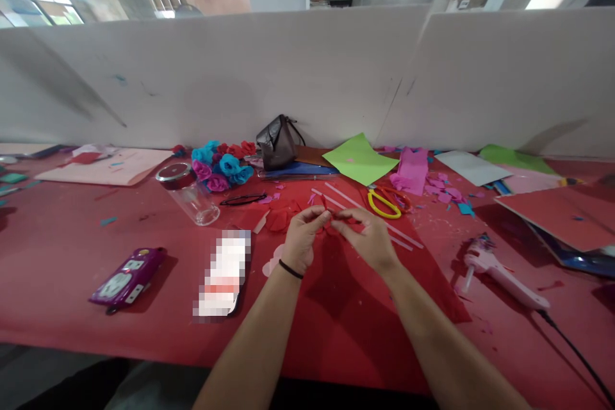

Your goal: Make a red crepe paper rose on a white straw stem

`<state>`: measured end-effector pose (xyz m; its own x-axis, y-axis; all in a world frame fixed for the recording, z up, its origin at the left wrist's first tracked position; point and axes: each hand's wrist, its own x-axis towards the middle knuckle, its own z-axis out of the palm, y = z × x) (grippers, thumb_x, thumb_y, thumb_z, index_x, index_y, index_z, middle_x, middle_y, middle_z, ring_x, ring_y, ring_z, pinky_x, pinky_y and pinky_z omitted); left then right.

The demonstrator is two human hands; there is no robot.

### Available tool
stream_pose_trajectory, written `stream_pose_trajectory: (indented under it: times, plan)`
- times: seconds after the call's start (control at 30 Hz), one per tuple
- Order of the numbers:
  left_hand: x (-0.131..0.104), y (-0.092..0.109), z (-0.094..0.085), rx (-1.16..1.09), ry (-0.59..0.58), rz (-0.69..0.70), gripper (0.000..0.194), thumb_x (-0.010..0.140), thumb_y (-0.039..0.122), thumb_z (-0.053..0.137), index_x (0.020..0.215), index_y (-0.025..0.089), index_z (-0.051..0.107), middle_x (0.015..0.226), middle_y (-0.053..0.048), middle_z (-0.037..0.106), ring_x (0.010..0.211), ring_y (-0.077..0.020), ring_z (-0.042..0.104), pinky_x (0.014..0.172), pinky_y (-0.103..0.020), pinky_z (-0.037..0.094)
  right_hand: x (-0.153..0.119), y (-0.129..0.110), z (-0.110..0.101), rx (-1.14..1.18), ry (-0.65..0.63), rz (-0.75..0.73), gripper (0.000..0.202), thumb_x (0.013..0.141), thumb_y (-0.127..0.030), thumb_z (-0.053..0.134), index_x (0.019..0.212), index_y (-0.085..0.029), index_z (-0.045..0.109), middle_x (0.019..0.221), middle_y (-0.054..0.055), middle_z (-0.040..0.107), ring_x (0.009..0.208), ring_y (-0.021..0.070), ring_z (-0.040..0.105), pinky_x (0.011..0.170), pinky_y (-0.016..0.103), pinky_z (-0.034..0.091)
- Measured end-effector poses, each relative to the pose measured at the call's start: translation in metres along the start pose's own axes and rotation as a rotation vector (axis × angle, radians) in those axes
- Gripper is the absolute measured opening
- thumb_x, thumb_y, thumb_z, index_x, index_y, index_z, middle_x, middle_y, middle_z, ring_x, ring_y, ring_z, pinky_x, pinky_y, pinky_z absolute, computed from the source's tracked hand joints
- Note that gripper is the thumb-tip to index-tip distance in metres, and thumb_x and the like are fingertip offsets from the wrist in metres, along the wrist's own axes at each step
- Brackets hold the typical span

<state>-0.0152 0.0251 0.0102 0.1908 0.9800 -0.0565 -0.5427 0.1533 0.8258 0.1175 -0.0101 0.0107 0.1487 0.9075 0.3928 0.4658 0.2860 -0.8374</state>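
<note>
My left hand [302,237], with a dark band at the wrist, pinches a small piece of red paper [328,223] over the middle of the table. From the other side, my right hand [369,238] has its thumb and fingertips closed on the same piece. Fingers partly hide its shape. Red paper petals [277,220] lie just left of my hands, and pale pink paper circles [271,262] show beside my left wrist. Under both hands spreads a red paper sheet [423,282]. Clear glue sticks [401,242] and yellow-handled scissors [384,206] lie beyond my right hand.
A pink glue gun [504,278] with a cord lies right. On the left are a phone [223,275], a purple packet [129,278] and a clear jar [195,202]. Paper flowers [233,170], a dark bag [278,143] and green paper [360,161] sit near the white partition [336,70].
</note>
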Motion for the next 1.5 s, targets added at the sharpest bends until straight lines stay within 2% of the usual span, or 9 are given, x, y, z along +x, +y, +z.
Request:
stream_pose_trajectory:
  times: [0.37, 0.5, 0.63, 0.77, 0.87, 0.93, 1.17, 1.3, 1.5]
  plan:
    - [-0.003, 0.000, -0.001, 0.006, -0.066, -0.071, 0.030, 0.046, 0.022, 0.086, 0.058, 0.013, 0.060, 0.061, 0.002, 0.062, 0.059, -0.0067, 0.056, 0.059, -0.019, 0.042, -0.008, -0.003, 0.015, 0.138, -0.011, 0.045, 0.019, 0.079, -0.037, 0.061, 0.078, -0.020, 0.071, 0.080, 0.004, 0.073, 0.073, 0.0187, 0.064, 0.071, 0.029, 0.048]
    - [0.002, 0.007, -0.006, -0.101, -0.073, -0.050, 0.032, 0.050, 0.024, 0.085, 0.061, 0.015, 0.057, 0.067, 0.001, 0.066, 0.065, -0.0092, 0.061, 0.065, -0.022, 0.046, -0.004, 0.001, 0.011, -0.004, -0.035, -0.023, 0.019, 0.078, -0.037, 0.060, 0.081, -0.020, 0.069, 0.083, 0.006, 0.070, 0.070, 0.0174, 0.060, 0.062, 0.026, 0.044]
    - [0.008, 0.020, -0.017, -0.244, 0.007, 0.033, 0.030, 0.054, 0.021, 0.083, 0.063, 0.016, 0.055, 0.064, 0.003, 0.064, 0.067, -0.0095, 0.062, 0.071, -0.025, 0.048, 0.002, 0.009, -0.004, -0.217, -0.012, 0.039, 0.029, 0.083, -0.041, 0.050, 0.070, -0.019, 0.064, 0.059, 0.001, 0.060, 0.052, 0.0141, 0.050, 0.054, 0.026, 0.036]
    - [0.013, 0.024, -0.024, -0.233, 0.107, 0.088, 0.027, 0.055, 0.018, 0.082, 0.063, 0.016, 0.056, 0.061, 0.004, 0.062, 0.062, -0.0071, 0.060, 0.072, -0.023, 0.047, 0.010, 0.022, -0.036, -0.421, 0.204, 0.169, 0.026, 0.082, -0.037, 0.049, 0.075, -0.019, 0.065, 0.064, 0.005, 0.062, 0.061, 0.0186, 0.054, 0.062, 0.031, 0.040]
    - [0.015, 0.021, -0.024, -0.209, 0.152, 0.126, 0.027, 0.052, 0.016, 0.082, 0.064, 0.016, 0.057, 0.063, 0.005, 0.062, 0.064, -0.0068, 0.060, 0.075, -0.023, 0.046, 0.014, 0.027, -0.056, -0.715, 0.515, 0.181, 0.025, 0.079, -0.028, 0.050, 0.094, -0.019, 0.067, 0.101, 0.016, 0.064, 0.098, 0.0337, 0.054, 0.082, 0.050, 0.037]
    - [0.014, 0.017, -0.020, -0.170, 0.172, 0.135, 0.028, 0.049, 0.015, 0.082, 0.061, 0.016, 0.056, 0.060, 0.006, 0.060, 0.063, -0.0063, 0.058, 0.073, -0.022, 0.045, 0.014, 0.026, -0.056, -0.748, 0.604, 0.123, 0.030, 0.076, -0.029, 0.055, 0.103, -0.020, 0.066, 0.121, 0.018, 0.056, 0.116, 0.0397, 0.043, 0.089, 0.059, 0.031]
    - [0.003, 0.002, -0.004, 0.010, -0.004, 0.049, 0.024, 0.050, 0.016, 0.080, 0.059, 0.015, 0.058, 0.064, 0.002, 0.061, 0.063, -0.0071, 0.055, 0.066, -0.021, 0.042, -0.003, 0.004, 0.006, -0.121, -0.061, 0.012, 0.026, 0.073, -0.038, 0.063, 0.092, -0.021, 0.069, 0.095, 0.007, 0.072, 0.090, 0.0245, 0.064, 0.085, 0.040, 0.046]
    - [-0.001, 0.000, 0.000, 0.044, -0.017, 0.033, 0.023, 0.051, 0.019, 0.080, 0.061, 0.015, 0.059, 0.062, 0.002, 0.061, 0.062, -0.0080, 0.054, 0.062, -0.021, 0.040, -0.012, 0.001, 0.022, 0.015, -0.101, 0.090, 0.019, 0.077, -0.034, 0.057, 0.079, -0.021, 0.071, 0.080, 0.005, 0.073, 0.076, 0.0213, 0.066, 0.075, 0.034, 0.049]
    - [-0.001, 0.001, -0.002, 0.083, -0.094, -0.022, 0.023, 0.054, 0.026, 0.079, 0.070, 0.013, 0.068, 0.072, -0.004, 0.068, 0.068, -0.0118, 0.058, 0.070, -0.026, 0.044, -0.008, 0.010, 0.017, 0.098, -0.043, 0.112, 0.021, 0.076, -0.036, 0.060, 0.080, -0.020, 0.073, 0.082, 0.005, 0.074, 0.077, 0.0218, 0.066, 0.076, 0.033, 0.049]
